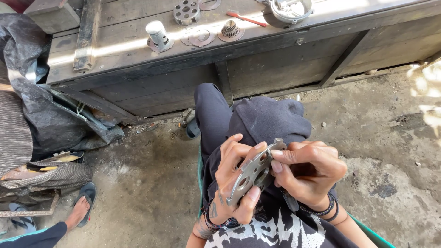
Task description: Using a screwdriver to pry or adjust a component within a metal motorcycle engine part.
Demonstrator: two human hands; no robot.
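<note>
A metal plate [254, 172] sat between the left hand [234, 177] and the right hand [308, 172], above the person's lap. Beyond the knees stood a wooden bench [275, 64]; along its near edge lay a piston [158, 35], a flat gasket [198, 36] and a small gear [230, 30], left to right. Behind them, toward the far edge, were a round holed disc [186, 11], a brush [245, 18] and a ring-shaped housing [291, 9], while another person's sandalled foot [80, 209] rested on the ground at lower left.
</note>
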